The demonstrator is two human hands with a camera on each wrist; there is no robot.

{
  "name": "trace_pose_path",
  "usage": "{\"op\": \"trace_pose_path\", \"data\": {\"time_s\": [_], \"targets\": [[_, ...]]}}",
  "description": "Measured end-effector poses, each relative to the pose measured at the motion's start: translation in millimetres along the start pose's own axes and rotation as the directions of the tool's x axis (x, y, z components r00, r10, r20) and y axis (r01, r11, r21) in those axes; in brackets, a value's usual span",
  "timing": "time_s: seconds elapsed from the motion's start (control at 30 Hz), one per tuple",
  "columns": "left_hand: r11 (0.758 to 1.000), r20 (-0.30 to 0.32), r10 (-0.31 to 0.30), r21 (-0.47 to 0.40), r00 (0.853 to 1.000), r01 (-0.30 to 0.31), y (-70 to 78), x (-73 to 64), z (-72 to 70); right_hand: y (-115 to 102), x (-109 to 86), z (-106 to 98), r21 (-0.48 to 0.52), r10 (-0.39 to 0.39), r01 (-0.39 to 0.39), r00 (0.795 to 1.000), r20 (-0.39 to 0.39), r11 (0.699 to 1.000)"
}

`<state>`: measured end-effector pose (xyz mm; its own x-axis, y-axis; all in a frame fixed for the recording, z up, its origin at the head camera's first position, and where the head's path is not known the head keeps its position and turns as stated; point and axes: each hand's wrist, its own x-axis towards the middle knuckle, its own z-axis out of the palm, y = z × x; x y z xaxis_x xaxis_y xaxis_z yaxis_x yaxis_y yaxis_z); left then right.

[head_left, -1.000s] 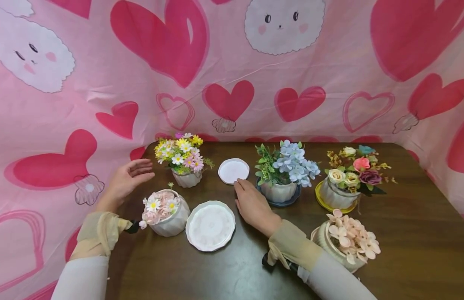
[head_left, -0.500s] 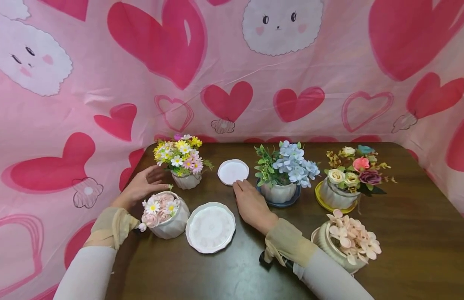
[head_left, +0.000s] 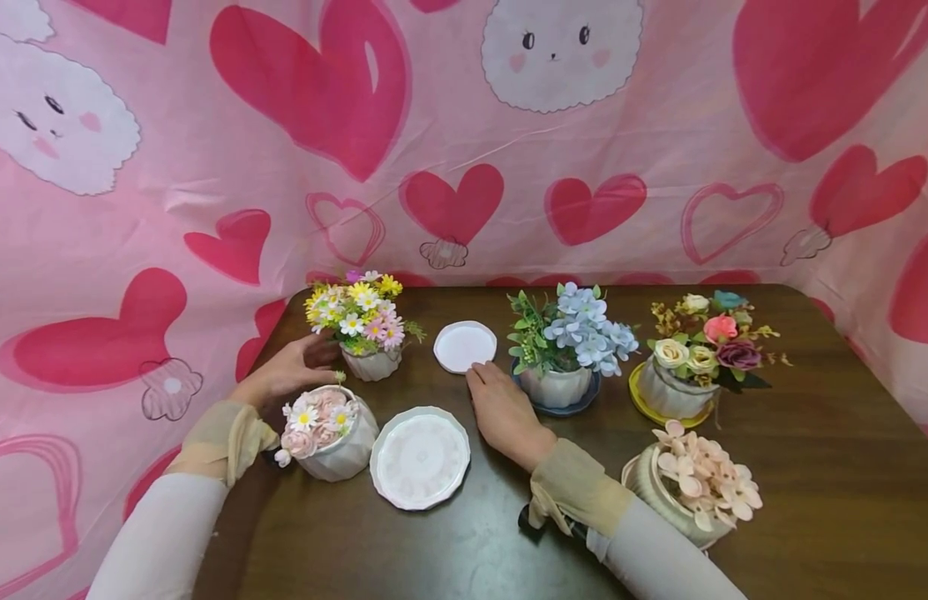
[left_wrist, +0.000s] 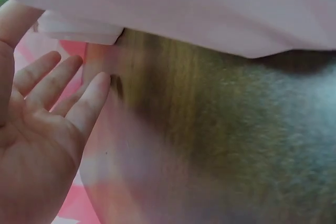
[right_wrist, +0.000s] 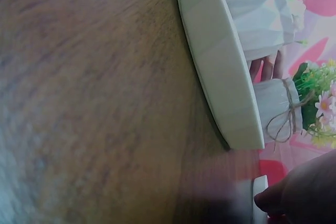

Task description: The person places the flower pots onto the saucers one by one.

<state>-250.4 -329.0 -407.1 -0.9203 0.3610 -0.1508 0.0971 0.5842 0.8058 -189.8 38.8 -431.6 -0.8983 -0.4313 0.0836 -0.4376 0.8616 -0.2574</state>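
Note:
My left hand (head_left: 290,367) reaches behind the white pot of pale pink roses (head_left: 332,442), fingers beside the white pot of yellow and pink daisies (head_left: 372,367). In the left wrist view that hand (left_wrist: 44,135) has spread fingers and a bare palm. My right hand (head_left: 507,412) lies low over the table, fingertips at the near rim of a small white saucer (head_left: 464,342). In the right wrist view a dark, blurred fingertip (right_wrist: 265,201) meets the small saucer's edge (right_wrist: 260,182). A larger white saucer (head_left: 421,458) lies between my hands.
Blue hydrangeas (head_left: 584,325) stand in a pot on a blue saucer (head_left: 569,406), just right of my right hand. Farther right, mixed roses (head_left: 700,358) stand on a yellow saucer (head_left: 635,392). A peach-flowered pot (head_left: 670,500) is near my right forearm. A pink heart-print cloth (head_left: 449,125) backs the table.
My left hand has moved right and inward, from left of the pots to beside the daisy pot. My right hand stays at the small saucer's rim.

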Motion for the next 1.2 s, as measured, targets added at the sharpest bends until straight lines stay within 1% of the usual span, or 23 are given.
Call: {"op": "trace_pose_path", "data": {"time_s": [0.07,0.17,0.27,0.3,0.53,0.67,0.93,1.1,1.2], "targets": [[0.999,0.010,-0.030,0.034,1.000,0.030,2.3,2.1,-2.3,-1,0.2,0,0.000,-0.002,0.002,1.000,0.000,1.000],[0.997,0.021,-0.060,0.049,0.998,0.059,3.9,7.6,-2.3,0,0.0,1,0.000,0.004,-0.004,1.000,0.007,1.000],[0.996,0.026,-0.063,0.067,0.998,0.061,3.6,12.1,-1.1,1,-1.1,0,-0.004,0.006,-0.006,1.000,0.008,1.000],[0.997,0.030,-0.062,0.054,0.998,0.060,3.2,13.0,-0.8,1,-1.4,0,-0.004,0.005,-0.005,1.000,0.007,1.000],[0.998,0.047,-0.027,0.059,0.999,0.024,4.7,16.1,-3.4,1,-1.5,-1,-0.009,-0.008,0.008,1.000,-0.016,1.000],[0.996,0.054,0.001,0.093,0.999,-0.007,5.7,19.8,-4.7,1,-1.9,-2,-0.006,-0.010,0.010,1.000,-0.021,1.000],[0.987,0.033,0.017,0.160,0.999,-0.022,9.3,24.1,-6.7,1,-4.2,-1,-0.016,-0.035,0.034,0.999,-0.034,0.999],[0.989,0.033,0.021,0.147,0.999,-0.026,10.3,24.9,-7.2,2,-6.0,0,-0.030,-0.042,0.041,0.999,-0.034,0.999],[0.992,0.043,0.041,0.119,0.998,-0.045,11.3,26.0,-7.2,2,-7.9,0,-0.027,-0.050,0.049,0.998,-0.043,0.998]]}}
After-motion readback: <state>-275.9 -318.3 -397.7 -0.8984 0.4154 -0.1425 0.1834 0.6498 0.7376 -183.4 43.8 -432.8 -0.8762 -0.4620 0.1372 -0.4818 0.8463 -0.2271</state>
